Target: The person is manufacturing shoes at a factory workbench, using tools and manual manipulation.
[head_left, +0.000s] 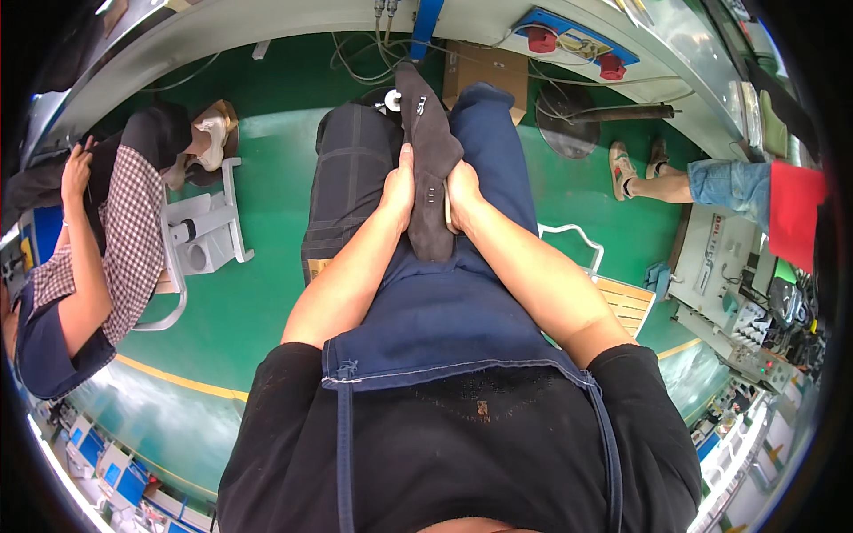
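A dark grey sock (431,178) lies stretched lengthwise over my lap, its narrow toe end far from me and its cuff end near. White marks show on its far part, and the heel bulges to the right. My left hand (399,194) grips its left edge, thumb along the side. From the right, my right hand (463,191) holds the edge just below the heel. The fingers of both hands are mostly hidden under the sock. A thin pale edge shows beside my right palm; I cannot tell what it is. A blue apron (453,329) covers my lap.
Ahead stands a workbench with a blue socket panel (577,40), hanging cables and a cardboard box (484,75) beneath. At left a person (75,240) sits beside a grey chair (209,231). Another person's legs (693,185) reach in from the right. A slatted seat (625,305) is behind my right arm.
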Demonstrator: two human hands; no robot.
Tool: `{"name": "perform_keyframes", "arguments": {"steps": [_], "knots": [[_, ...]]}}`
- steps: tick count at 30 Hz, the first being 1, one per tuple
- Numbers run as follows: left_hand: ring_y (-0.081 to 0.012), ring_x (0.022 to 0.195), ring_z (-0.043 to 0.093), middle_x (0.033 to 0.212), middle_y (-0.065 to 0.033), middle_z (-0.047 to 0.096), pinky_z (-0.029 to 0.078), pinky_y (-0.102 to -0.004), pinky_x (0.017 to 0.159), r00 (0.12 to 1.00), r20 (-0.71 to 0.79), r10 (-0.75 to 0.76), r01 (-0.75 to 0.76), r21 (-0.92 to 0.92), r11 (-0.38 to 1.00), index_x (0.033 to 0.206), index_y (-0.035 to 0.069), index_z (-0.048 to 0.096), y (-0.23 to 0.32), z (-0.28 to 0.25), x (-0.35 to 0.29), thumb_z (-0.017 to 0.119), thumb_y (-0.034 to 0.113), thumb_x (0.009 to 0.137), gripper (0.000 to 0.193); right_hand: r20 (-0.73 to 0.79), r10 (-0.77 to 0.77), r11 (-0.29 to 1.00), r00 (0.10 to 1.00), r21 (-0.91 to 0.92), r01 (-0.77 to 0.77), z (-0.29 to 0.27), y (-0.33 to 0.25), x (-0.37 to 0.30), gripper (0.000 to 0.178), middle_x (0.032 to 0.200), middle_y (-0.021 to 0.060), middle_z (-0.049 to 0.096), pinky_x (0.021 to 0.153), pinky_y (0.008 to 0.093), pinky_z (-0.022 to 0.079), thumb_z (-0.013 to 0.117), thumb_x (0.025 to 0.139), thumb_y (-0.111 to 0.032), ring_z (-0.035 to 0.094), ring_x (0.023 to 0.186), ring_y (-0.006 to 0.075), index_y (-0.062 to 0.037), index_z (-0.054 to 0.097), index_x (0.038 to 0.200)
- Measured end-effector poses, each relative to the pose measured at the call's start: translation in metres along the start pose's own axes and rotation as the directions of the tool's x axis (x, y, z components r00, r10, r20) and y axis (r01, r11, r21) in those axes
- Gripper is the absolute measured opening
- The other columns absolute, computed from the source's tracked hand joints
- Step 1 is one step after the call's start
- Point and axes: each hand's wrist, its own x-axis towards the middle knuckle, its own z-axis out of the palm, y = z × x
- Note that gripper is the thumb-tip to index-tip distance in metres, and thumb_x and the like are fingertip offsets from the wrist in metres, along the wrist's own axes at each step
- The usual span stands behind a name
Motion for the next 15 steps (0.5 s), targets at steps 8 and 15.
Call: {"name": "perform_keyframes", "arguments": {"steps": [8,15], "knots": [[-0.0250,0.107,0.071,0.123,-0.0158,0.073,0.056,-0.0397,0.094,0.999,-0.033,-0.017,0.017,0.000,1.000,0.132,-0.005,0.066,0.007,-0.004,0.002,0.041,0.066,0.108,0.079,-0.097,0.017,0.996,0.995,-0.090,-0.026,0.017,-0.008,0.009,0.044,0.109,0.0145,0.075,0.081,0.0445,0.058,0.050,0.105,-0.038,0.073,0.087,0.0296,-0.0004,0.069,0.118],[-0.0248,0.108,0.070,0.122,-0.0150,0.073,0.056,-0.0407,0.094,0.999,-0.038,-0.006,0.001,-0.117,0.993,0.132,-0.004,0.066,0.005,-0.007,-0.004,0.043,0.062,0.110,0.073,-0.009,-0.091,0.984,0.996,-0.152,0.089,0.018,-0.001,0.025,0.042,0.109,0.0159,0.075,0.082,0.0441,0.058,0.049,0.105,-0.033,0.073,0.088,0.0301,0.0010,0.070,0.117]]}}
